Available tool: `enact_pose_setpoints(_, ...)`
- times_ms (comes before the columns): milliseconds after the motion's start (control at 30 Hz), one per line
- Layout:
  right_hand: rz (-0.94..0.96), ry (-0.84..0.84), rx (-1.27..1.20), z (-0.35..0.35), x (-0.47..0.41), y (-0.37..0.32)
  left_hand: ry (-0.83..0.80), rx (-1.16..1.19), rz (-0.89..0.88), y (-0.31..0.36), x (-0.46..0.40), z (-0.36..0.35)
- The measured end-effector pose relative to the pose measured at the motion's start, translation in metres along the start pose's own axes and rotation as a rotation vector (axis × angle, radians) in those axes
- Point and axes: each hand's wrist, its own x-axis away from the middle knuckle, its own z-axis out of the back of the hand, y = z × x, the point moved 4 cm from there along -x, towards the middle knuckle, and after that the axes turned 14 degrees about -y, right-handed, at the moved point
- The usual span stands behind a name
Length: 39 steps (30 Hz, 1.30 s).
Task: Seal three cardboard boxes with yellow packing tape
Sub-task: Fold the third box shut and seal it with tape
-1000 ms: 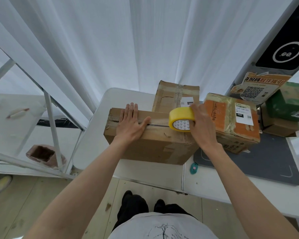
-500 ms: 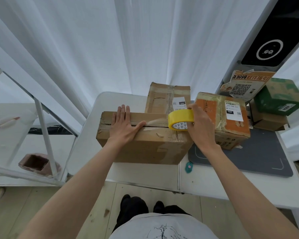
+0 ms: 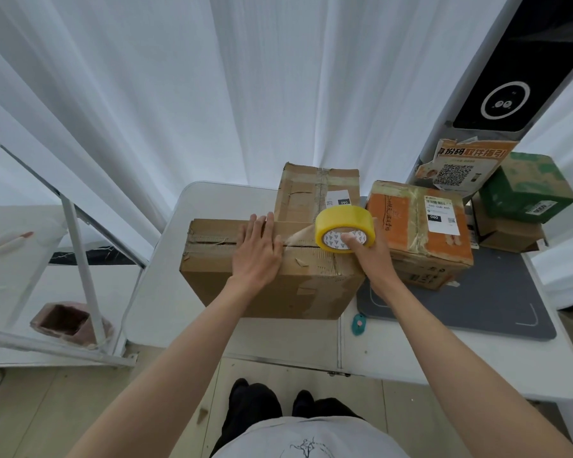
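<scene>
A large brown cardboard box (image 3: 265, 289) lies on the white table (image 3: 192, 292) in front of me. My left hand (image 3: 257, 251) presses flat on its top seam, fingers straight. My right hand (image 3: 369, 251) grips a roll of yellow packing tape (image 3: 343, 226) at the box's right end, thumb inside the core. A strip of tape stretches from the roll to my left hand along the seam. A second brown box (image 3: 311, 193) stands behind. An orange box (image 3: 417, 226) sits to the right.
A grey mat (image 3: 477, 302) covers the table's right part, with a small teal cutter (image 3: 358, 323) at its near left corner. A green box (image 3: 526, 190) on a brown one stands far right. White curtains hang behind. A metal frame and pink bin (image 3: 67, 320) stand left.
My right hand has lifted and tilted the tape roll toward me, pulling a strip taut. My left hand slid right along the seam, its thumb now tucked in beside the fingers.
</scene>
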Motion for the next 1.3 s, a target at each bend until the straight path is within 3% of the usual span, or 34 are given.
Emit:
enact_pose_setpoints(233,0.030,-0.018,0.056,0.001,0.003,0.006,0.043,0.023,-0.082,-0.011,0.005,0.002)
enact_pose_setpoints(467,0.174,-0.030,0.337,-0.002,0.034,0.004,0.053,0.020,-0.168,-0.026,0.015,0.005)
enact_pose_setpoints(767,0.279,0.045,0.418,-0.007,0.048,-0.001,0.211,0.059,-0.159,-0.016,0.025,0.010)
enact_pose_setpoints(1300,0.321,0.023,0.379,-0.020,0.038,-0.028,0.011,-0.023,-0.148,-0.024,0.008,0.008)
